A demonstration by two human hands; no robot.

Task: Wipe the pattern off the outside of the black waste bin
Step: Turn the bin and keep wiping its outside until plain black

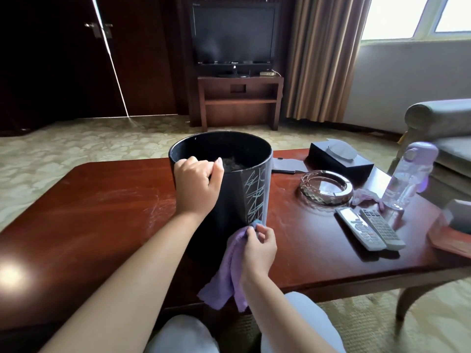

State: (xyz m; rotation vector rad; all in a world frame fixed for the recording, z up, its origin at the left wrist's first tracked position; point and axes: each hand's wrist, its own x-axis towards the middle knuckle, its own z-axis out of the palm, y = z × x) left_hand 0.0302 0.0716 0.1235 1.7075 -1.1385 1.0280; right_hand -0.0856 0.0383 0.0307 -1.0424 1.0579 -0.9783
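We are looking down at a black waste bin [229, 197] standing upright on the dark red tabletop [102, 212], near its front edge and just ahead of our knees. Our left hand [197, 186] is curling over the bin's near rim, its grip closed on the rim with the fingertips dipping inside. Pale scribbled lines, the pattern [254, 197], are running down the bin's right outer side. Our right hand [258, 247] is pinching a purple cloth [229, 271] and pressing its bunched tip against the bin's lower wall, at the bottom end of the pattern; the rest of the cloth is hanging down past the tabletop's edge. Inside the bin we are seeing only something dark and dull at the bottom; we cannot tell what it is.

To the right, a glass ashtray [327, 187] is sitting on the tabletop, apparently holding nothing. Behind it a black tissue box [341, 156] is lying. Two remote controls [369, 229] are lying side by side near a clear bottle [407, 177] with a lilac cap, which is standing upright.
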